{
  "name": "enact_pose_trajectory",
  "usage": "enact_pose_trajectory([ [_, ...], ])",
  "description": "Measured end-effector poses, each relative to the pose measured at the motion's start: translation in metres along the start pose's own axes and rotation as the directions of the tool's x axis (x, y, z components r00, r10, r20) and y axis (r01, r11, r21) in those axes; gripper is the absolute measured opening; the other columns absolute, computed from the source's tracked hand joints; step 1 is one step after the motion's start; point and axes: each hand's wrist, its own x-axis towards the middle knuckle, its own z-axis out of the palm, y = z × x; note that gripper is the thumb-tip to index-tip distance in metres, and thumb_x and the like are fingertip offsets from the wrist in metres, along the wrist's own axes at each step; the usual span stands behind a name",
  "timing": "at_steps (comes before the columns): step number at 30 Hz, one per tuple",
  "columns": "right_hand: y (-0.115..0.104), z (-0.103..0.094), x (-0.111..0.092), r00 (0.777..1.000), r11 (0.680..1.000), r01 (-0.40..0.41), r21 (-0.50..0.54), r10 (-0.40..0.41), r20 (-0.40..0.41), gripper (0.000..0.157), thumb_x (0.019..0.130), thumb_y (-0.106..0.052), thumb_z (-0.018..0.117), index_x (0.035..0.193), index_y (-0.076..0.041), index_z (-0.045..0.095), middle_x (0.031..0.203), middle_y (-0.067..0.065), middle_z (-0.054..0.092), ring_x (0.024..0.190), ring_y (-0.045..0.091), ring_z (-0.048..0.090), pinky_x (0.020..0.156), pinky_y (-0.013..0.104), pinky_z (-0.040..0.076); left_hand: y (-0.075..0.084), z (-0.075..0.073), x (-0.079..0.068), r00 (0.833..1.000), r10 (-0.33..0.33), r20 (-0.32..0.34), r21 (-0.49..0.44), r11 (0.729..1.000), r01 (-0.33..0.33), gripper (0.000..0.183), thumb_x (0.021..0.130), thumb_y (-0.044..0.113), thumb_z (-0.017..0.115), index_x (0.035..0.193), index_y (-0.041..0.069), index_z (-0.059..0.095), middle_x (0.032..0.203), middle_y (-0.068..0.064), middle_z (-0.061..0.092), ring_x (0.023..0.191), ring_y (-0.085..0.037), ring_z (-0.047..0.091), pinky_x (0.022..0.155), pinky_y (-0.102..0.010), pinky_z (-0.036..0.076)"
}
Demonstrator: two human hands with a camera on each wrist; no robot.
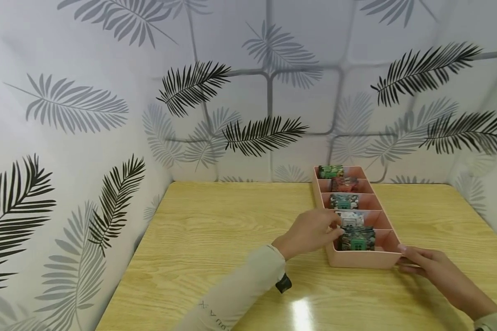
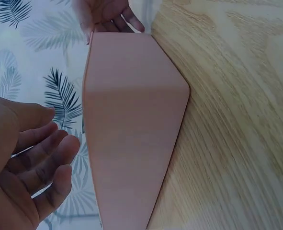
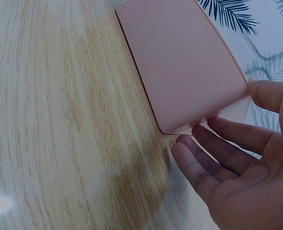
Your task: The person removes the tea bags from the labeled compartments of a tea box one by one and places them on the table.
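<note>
A long pink tray (image 1: 364, 260) with a row of compartments stands on the table, small packets in its sections. My left hand (image 1: 308, 233) is over the tray's left rim, beside the nearest packets. In the left wrist view, that hand (image 2: 33, 160) has loosely bent fingers with nothing visible between them. My right hand (image 1: 436, 272) grips the tray's near right corner. Its thumb is at the rim and its fingertips (image 3: 182, 148) touch the wall low down. A dark green packet (image 1: 357, 240) fills part of the nearest compartment, with a whitish packet (image 1: 351, 219) behind it.
Farther back in the tray lie another green packet (image 1: 343, 201), a red packet (image 1: 344, 185) and a yellow-green packet (image 1: 330, 172). The wooden table (image 1: 215, 230) meets a leaf-patterned backdrop (image 1: 240, 101) behind. A black band (image 1: 283, 283) shows under the left wrist.
</note>
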Motion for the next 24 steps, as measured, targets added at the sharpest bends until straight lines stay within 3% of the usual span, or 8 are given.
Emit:
enact_pose_trajectory([
  [3,0.012,-0.005,0.003,0.998,0.992,-0.032,-0.121,0.026,-0.051,0.067,0.114,-0.038,0.036,0.143,0.022,0.042,0.131,0.019,0.063,0.108,0.012,0.070,0.093,0.031,0.054,0.007,0.006,0.006,1.000,0.011,0.022,0.090,0.996,-0.012,0.023,0.103,0.037,0.065,0.117,0.023,0.076,0.099,0.014,0.068,0.080,0.005,0.057,0.063,-0.010,0.044],
  [7,0.016,-0.006,0.005,0.997,0.992,-0.038,-0.120,0.031,-0.064,0.070,0.113,-0.041,0.037,0.145,0.022,0.040,0.131,0.016,0.064,0.108,0.011,0.070,0.092,0.028,0.054,0.013,0.012,0.012,0.999,0.025,0.039,0.175,0.984,-0.032,0.021,0.102,0.039,0.066,0.114,0.026,0.076,0.101,0.015,0.068,0.088,0.003,0.061,0.063,-0.013,0.047],
  [11,0.014,-0.003,0.004,0.997,0.992,-0.040,-0.119,0.031,-0.075,0.069,0.113,-0.039,0.038,0.144,0.022,0.040,0.133,0.017,0.063,0.107,0.011,0.070,0.091,0.028,0.054,0.016,0.017,0.016,0.998,0.008,0.056,0.207,0.978,-0.020,0.017,0.101,0.041,0.067,0.108,0.029,0.077,0.097,0.016,0.065,0.081,0.004,0.054,0.059,-0.014,0.044],
  [16,0.011,-0.002,0.003,0.996,0.990,-0.048,-0.135,0.037,-0.081,0.068,0.113,-0.040,0.037,0.146,0.020,0.040,0.142,0.028,0.054,0.109,0.012,0.070,0.097,0.039,0.052,0.016,0.022,0.019,0.998,0.001,0.064,0.252,0.968,-0.017,0.015,0.098,0.044,0.070,0.100,0.031,0.077,0.091,0.015,0.061,0.076,0.004,0.051,0.056,-0.015,0.042],
  [19,0.011,-0.002,0.003,0.995,0.988,-0.064,-0.141,0.052,-0.088,0.070,0.113,-0.042,0.038,0.146,0.019,0.040,0.144,0.028,0.053,0.109,0.013,0.070,0.099,0.042,0.051,0.017,0.024,0.019,0.998,-0.002,0.060,0.252,0.968,-0.013,0.015,0.097,0.045,0.072,0.100,0.031,0.076,0.090,0.015,0.059,0.075,0.004,0.050,0.055,-0.014,0.042],
  [24,0.010,-0.002,0.004,0.994,0.988,-0.075,-0.138,0.062,-0.094,0.071,0.113,-0.042,0.038,0.145,0.020,0.040,0.142,0.027,0.055,0.109,0.012,0.070,0.098,0.039,0.052,0.018,0.024,0.017,0.999,-0.004,0.046,0.216,0.976,-0.006,0.015,0.096,0.043,0.072,0.094,0.029,0.069,0.086,0.016,0.055,0.072,0.004,0.048,0.054,-0.013,0.040],
])
